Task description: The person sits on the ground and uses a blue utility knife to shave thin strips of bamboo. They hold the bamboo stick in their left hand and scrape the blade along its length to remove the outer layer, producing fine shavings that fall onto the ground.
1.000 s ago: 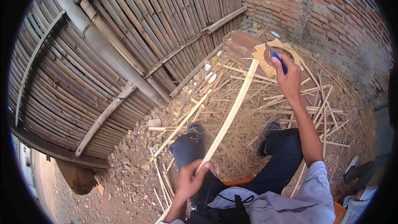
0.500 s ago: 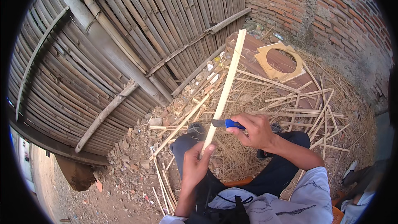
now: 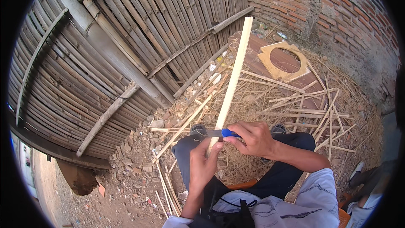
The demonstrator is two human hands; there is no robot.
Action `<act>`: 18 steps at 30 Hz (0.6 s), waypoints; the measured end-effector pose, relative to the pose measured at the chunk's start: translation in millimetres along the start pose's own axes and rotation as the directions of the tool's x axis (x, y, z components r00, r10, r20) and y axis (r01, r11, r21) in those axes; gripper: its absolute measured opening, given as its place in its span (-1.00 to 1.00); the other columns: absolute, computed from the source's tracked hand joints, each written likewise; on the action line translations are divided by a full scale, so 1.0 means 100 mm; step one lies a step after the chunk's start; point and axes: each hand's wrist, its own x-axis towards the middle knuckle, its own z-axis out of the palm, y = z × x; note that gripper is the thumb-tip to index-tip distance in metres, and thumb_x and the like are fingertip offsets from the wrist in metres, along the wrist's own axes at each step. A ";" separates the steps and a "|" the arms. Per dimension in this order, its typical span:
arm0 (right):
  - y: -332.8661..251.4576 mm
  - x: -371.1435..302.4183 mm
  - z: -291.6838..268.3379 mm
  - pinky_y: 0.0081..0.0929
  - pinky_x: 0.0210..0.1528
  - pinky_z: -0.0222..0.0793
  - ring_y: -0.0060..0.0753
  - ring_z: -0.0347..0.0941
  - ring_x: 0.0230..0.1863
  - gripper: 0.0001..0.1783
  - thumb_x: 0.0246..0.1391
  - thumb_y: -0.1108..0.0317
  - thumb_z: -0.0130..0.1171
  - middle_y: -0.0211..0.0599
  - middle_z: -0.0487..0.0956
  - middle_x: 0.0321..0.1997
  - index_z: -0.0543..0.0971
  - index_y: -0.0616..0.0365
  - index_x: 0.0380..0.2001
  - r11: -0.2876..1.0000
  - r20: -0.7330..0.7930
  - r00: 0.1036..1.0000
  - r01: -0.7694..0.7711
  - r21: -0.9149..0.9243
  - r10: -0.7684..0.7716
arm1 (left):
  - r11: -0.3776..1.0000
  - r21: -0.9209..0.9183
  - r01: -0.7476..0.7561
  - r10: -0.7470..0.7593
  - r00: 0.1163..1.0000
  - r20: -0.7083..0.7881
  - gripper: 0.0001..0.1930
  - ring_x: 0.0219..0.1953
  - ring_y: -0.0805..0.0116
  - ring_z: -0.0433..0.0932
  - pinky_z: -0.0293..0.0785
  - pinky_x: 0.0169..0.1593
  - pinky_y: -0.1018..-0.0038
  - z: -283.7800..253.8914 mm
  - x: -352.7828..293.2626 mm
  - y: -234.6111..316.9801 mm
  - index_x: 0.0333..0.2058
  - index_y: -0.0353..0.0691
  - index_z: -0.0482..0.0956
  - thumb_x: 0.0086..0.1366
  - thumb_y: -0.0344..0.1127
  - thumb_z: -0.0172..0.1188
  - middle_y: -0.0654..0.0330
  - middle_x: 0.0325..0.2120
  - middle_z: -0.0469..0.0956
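My left hand (image 3: 203, 162) grips the lower end of a long pale bamboo strip (image 3: 233, 80), which points up and away over the ground. In my right hand (image 3: 254, 139) is a utility knife with a blue handle (image 3: 230, 133). Its grey blade (image 3: 214, 133) lies across the strip, just above my left fingers. Both hands are close together over my lap, between my knees.
Cut strips (image 3: 325, 122) lie over dry shavings on the right. More strips (image 3: 166, 185) rest by my left leg. Ahead is a brown board (image 3: 257, 50) bearing a cardboard piece with a round hole (image 3: 266, 59). A bamboo wall (image 3: 168, 21) and brick wall (image 3: 287, 0) enclose the corner.
The knife and my right hand have moved down and slightly left along the strip, nearer my left hand. The strip's far end stands a little higher in view.
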 end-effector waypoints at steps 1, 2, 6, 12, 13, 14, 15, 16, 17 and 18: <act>-0.01 0.00 -0.01 -0.32 -0.50 0.57 -0.25 0.70 -0.49 -0.71 0.32 0.11 0.41 -0.29 0.70 -0.36 0.67 0.10 -0.14 1.000 0.003 1.000 -0.014 -0.015 0.014 | 1.000 -0.008 0.006 -0.006 1.000 0.001 -0.72 -0.42 0.61 0.43 0.40 -0.37 0.48 0.00 0.00 -0.01 0.01 -0.32 0.74 0.55 -0.22 0.32 0.27 -0.50 0.60; -0.02 0.00 -0.02 -0.32 -0.50 0.57 -0.26 0.71 -0.48 -0.70 0.32 0.11 0.41 -0.28 0.71 -0.35 0.68 0.11 -0.14 0.999 0.006 1.000 -0.028 -0.031 0.028 | 1.000 -0.016 0.011 -0.011 1.000 0.003 -0.72 -0.42 0.62 0.43 0.40 -0.37 0.49 0.00 -0.01 -0.02 0.01 -0.32 0.75 0.56 -0.21 0.32 0.27 -0.50 0.61; 0.11 0.12 -0.17 -0.34 -0.47 0.58 -0.22 0.73 -0.44 -0.69 0.33 0.13 0.41 -0.22 0.75 -0.32 0.69 0.17 -0.13 0.990 -0.082 0.990 -0.119 -0.074 0.113 | 0.998 -0.014 0.055 -0.055 0.998 0.017 -0.72 -0.46 0.70 0.29 0.20 -0.39 0.61 -0.03 -0.07 0.03 -0.05 -0.35 0.74 0.62 -0.22 0.23 0.49 -0.54 0.43; 0.38 0.20 -0.38 -0.30 -0.43 0.57 -0.19 0.72 -0.44 -0.69 0.39 0.17 0.36 -0.16 0.74 -0.33 0.67 0.24 -0.12 0.958 -0.188 0.943 -0.285 -0.041 0.273 | 0.994 0.056 0.090 -0.092 0.995 0.037 -0.70 -0.45 0.66 0.31 0.22 -0.37 0.59 -0.09 -0.21 0.08 -0.08 -0.35 0.76 0.60 -0.18 0.26 0.46 -0.54 0.46; 0.40 0.20 -0.39 -0.30 -0.43 0.57 -0.20 0.72 -0.45 -0.70 0.39 0.18 0.35 -0.16 0.74 -0.33 0.67 0.24 -0.12 0.953 -0.194 0.937 -0.302 -0.035 0.289 | 0.996 0.055 0.072 -0.074 0.997 0.038 -0.70 -0.44 0.66 0.32 0.24 -0.37 0.59 -0.10 -0.22 0.06 -0.08 -0.36 0.76 0.60 -0.17 0.27 0.45 -0.53 0.47; 0.42 0.18 -0.39 -0.30 -0.43 0.56 -0.19 0.70 -0.46 -0.69 0.38 0.17 0.37 -0.17 0.74 -0.34 0.67 0.24 -0.11 0.960 -0.189 0.945 -0.278 -0.039 0.266 | 0.997 0.054 0.054 -0.056 0.998 0.038 -0.69 -0.43 0.65 0.33 0.25 -0.36 0.58 -0.11 -0.22 0.02 -0.08 -0.36 0.75 0.59 -0.17 0.28 0.44 -0.52 0.49; 0.39 0.18 -0.37 -0.31 -0.43 0.57 -0.19 0.71 -0.46 -0.69 0.37 0.16 0.37 -0.18 0.74 -0.33 0.67 0.23 -0.11 0.968 -0.175 0.955 -0.248 -0.039 0.238 | 0.998 0.052 0.036 -0.038 0.999 0.038 -0.69 -0.43 0.65 0.35 0.27 -0.35 0.58 -0.11 -0.21 -0.03 -0.08 -0.36 0.75 0.59 -0.17 0.28 0.42 -0.51 0.50; 0.34 0.16 -0.33 -0.31 -0.44 0.57 -0.20 0.71 -0.45 -0.69 0.36 0.16 0.38 -0.19 0.74 -0.33 0.67 0.22 -0.11 0.975 -0.161 0.965 -0.217 -0.037 0.209 | 0.998 0.061 0.029 -0.030 0.999 0.018 -0.71 -0.45 0.64 0.37 0.30 -0.38 0.55 -0.11 -0.19 -0.07 -0.06 -0.35 0.75 0.57 -0.18 0.31 0.36 -0.52 0.54; 0.27 0.14 -0.28 -0.31 -0.44 0.58 -0.20 0.71 -0.45 -0.69 0.36 0.15 0.38 -0.19 0.75 -0.32 0.67 0.21 -0.12 0.982 -0.147 0.973 -0.186 -0.035 0.179 | 0.997 0.071 0.022 -0.022 1.000 -0.002 -0.72 -0.48 0.63 0.40 0.33 -0.41 0.52 -0.12 -0.17 -0.13 -0.04 -0.35 0.76 0.55 -0.20 0.33 0.30 -0.53 0.58; 0.23 0.11 -0.22 -0.31 -0.45 0.58 -0.20 0.72 -0.45 -0.68 0.35 0.13 0.39 -0.21 0.75 -0.32 0.67 0.19 -0.12 0.989 -0.119 0.983 -0.143 -0.028 0.138 | 0.997 0.078 0.012 -0.011 1.000 -0.017 -0.73 -0.51 0.62 0.43 0.36 -0.43 0.49 -0.11 -0.15 -0.15 -0.02 -0.34 0.76 0.54 -0.22 0.35 0.24 -0.54 0.61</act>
